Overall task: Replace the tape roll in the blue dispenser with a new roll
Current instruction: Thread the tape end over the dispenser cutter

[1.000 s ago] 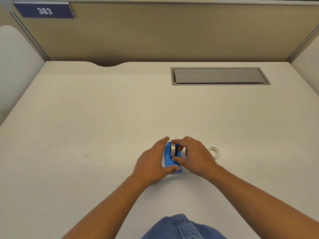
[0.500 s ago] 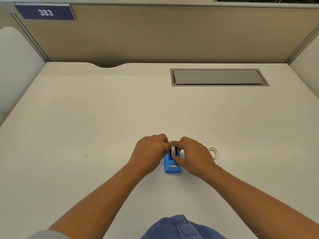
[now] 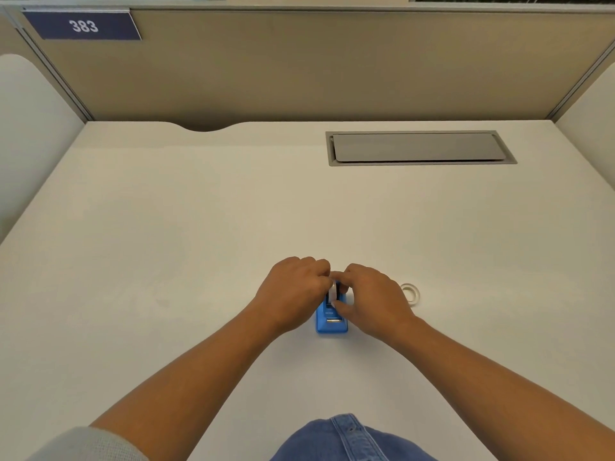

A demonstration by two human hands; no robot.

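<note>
The blue tape dispenser (image 3: 331, 321) stands on the white desk, its cutter end toward me. A tape roll (image 3: 333, 288) sits upright in its top. My left hand (image 3: 293, 294) closes on the roll from the left, fingertips pinching its rim. My right hand (image 3: 369, 299) grips the roll from the right, thumb low against the dispenser's side. Both hands hide the dispenser's far half. A second clear tape roll (image 3: 410, 293) lies flat on the desk just right of my right hand.
A grey cable hatch (image 3: 419, 148) is set into the desk (image 3: 166, 244) at the back right. Beige partition walls enclose the back and sides, with a blue "383" sign (image 3: 83, 25) top left. My jeans-clad knee (image 3: 342, 440) shows at the bottom edge.
My left hand moved from the dispenser's left side up onto the roll, meeting the right hand's fingertips. The dispenser and the loose roll stayed put.
</note>
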